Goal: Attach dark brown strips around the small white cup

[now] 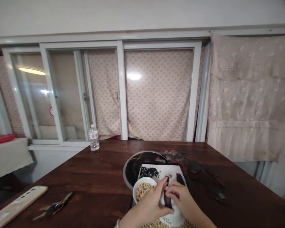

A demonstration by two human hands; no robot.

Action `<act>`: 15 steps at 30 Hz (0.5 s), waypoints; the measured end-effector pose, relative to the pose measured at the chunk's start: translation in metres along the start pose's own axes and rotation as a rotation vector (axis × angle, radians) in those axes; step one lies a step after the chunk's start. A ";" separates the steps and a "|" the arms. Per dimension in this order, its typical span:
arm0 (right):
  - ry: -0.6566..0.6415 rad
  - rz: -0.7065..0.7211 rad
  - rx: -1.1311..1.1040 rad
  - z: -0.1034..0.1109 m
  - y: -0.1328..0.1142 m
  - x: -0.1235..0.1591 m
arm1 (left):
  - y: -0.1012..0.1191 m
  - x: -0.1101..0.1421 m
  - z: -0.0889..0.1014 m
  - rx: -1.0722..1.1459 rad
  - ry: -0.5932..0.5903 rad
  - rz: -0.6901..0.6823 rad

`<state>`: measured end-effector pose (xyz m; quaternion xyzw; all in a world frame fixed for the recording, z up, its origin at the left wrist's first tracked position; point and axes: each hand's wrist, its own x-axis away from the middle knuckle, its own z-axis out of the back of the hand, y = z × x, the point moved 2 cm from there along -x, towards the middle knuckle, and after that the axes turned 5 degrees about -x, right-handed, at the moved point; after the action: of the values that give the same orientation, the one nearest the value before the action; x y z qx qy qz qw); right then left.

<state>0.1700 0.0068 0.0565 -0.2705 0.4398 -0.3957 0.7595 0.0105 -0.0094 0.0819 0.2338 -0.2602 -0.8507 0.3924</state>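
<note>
A dark brown strip (167, 200) lies between my hands over a white tray (163, 168) with a dark edge. My left hand (153, 199) spans the strip, thumb at its near end and fingers by its far end. My right hand (184, 197) has its fingers pinched at the strip's right side; what sits between the fingertips is hidden. Just left of the strip, partly behind my left hand, is a white bowl (134, 190) of pale and coloured beads (142, 190). Small black beads (149, 172) are heaped in the tray's far left corner. Another dark strip (180, 179) lies at its right edge.
A round dark tray (128, 172) sits under the white one. Green and brown scraps (196, 165) litter the table (97, 180) to the right. Keys (53, 208) and a long pale case (19, 205) are on the left, a water bottle (94, 139) at the far edge.
</note>
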 end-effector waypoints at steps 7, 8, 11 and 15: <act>-0.029 0.102 0.023 -0.004 0.004 0.001 | 0.005 0.003 0.003 -0.091 -0.005 0.038; -0.028 0.106 0.022 -0.004 0.004 0.001 | 0.006 0.002 0.004 -0.104 -0.012 0.040; -0.022 0.069 0.028 -0.004 0.004 0.000 | 0.005 -0.001 0.003 -0.162 -0.023 0.052; -0.014 0.067 0.053 -0.003 0.000 -0.001 | -0.002 -0.006 -0.001 -0.203 -0.003 0.027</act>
<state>0.1671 0.0076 0.0562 -0.2381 0.4326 -0.3796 0.7823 0.0132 -0.0038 0.0814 0.1882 -0.1763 -0.8677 0.4249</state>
